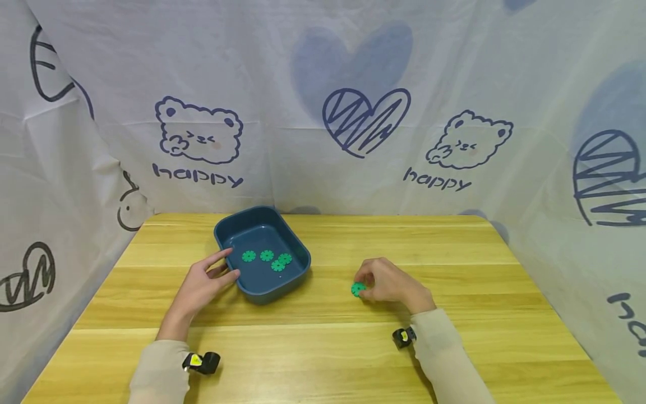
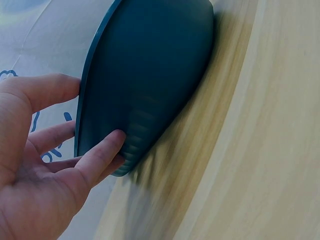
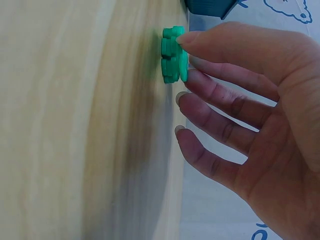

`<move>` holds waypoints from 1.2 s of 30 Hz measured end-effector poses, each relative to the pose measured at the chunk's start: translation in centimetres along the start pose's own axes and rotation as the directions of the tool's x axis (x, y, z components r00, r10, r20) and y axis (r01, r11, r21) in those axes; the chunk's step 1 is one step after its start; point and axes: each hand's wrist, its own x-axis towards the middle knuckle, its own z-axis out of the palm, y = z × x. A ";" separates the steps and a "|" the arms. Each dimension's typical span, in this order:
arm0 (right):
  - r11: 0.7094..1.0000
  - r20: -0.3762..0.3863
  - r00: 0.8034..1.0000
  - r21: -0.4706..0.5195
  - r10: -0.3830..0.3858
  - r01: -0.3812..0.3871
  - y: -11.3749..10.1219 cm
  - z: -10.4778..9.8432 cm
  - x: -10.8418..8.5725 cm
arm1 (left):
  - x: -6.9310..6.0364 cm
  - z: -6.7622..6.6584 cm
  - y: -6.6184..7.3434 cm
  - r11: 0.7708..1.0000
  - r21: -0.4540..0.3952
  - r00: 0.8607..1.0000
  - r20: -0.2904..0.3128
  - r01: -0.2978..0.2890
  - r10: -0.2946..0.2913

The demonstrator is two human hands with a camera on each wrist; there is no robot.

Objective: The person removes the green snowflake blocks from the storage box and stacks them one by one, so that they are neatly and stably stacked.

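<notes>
A dark blue bin (image 1: 262, 295) stands on the table, with several green notched discs (image 1: 249, 256) lying flat on its floor. At its left side the left hand (image 1: 199, 289) touches the rim and outer wall; in the left wrist view the fingers of this hand (image 2: 55, 165) lie against the bin's wall (image 2: 145, 75). To the right of the bin, the right hand (image 1: 388, 283) pinches green disc pieces (image 1: 358, 289) between thumb and fingertips. The right wrist view shows more than one green piece (image 3: 171, 55) together at the fingertips of the right hand (image 3: 240, 100).
The wooden table (image 1: 303, 359) reaches back to a white cloth (image 1: 282, 67) printed with bears and hearts, which also hangs at both sides. A black device (image 1: 202, 362) is strapped at the left wrist, another (image 1: 404, 337) at the right.
</notes>
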 end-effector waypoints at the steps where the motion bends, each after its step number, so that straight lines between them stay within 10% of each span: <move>1: 1.000 0.000 1.000 -0.001 0.002 -0.002 0.0 0.0 0.0 | 0.0 0.0 0.0 1.000 -0.001 1.000 0.001 -0.001 0.001; 36: 1.000 -0.010 1.000 -0.005 -0.009 0.009 -0.3 0.1 0.0 | 0.0 0.0 0.0 1.000 0.004 1.000 0.001 -0.003 0.003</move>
